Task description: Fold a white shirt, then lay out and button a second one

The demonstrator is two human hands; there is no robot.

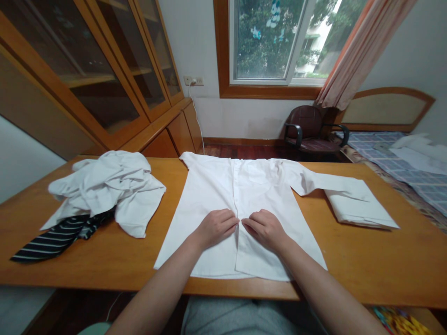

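Note:
A white short-sleeved shirt (209, 195) lies flat, front up, in the middle of the wooden table (104, 260). Both hands rest on its button placket, fingertips meeting at the centre line. My left hand (217, 226) pinches the left edge of the placket with curled fingers. My right hand (264, 229) pinches the right edge in the same way. The shirt's right sleeve reaches over a folded white shirt (361, 204) lying at the right.
A crumpled heap of white shirts (108, 186) sits at the table's left, with a black striped tie (56, 239) sticking out from under it. Behind the table are a wooden cabinet (104, 79), a dark armchair (310, 130), a window and a bed (412, 163).

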